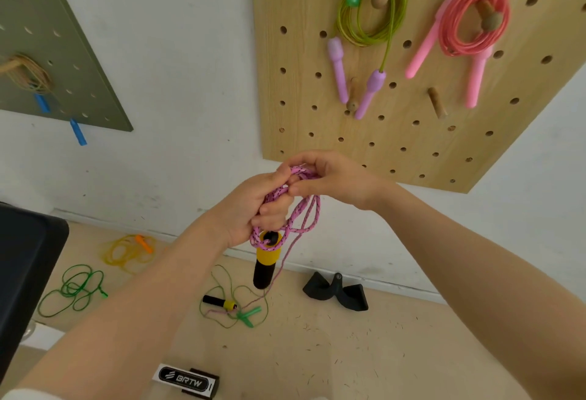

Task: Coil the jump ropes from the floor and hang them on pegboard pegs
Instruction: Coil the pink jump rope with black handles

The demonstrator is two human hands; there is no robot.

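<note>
- The pink braided rope (295,209) is in the middle of the frame, gathered in several loops between the two hands, in front of the white wall.
- The left hand (253,209) has its fingers curled around the loops and holds them.
- The right hand (333,177) pinches the top of the loops with bent fingers.
- One yellow and black handle (266,261) hangs just under the left hand; the rope runs down from it to the second handle (220,302), which lies on the floor.
- Near that handle lies a thin green rope (236,307); at the lower left are a bright green rope (74,290) and a yellow rope (126,252).
- On the wooden pegboard (412,146), upper right, hang a coiled olive-green rope (367,12) and a coiled pink rope (475,25), each on a peg.
</note>
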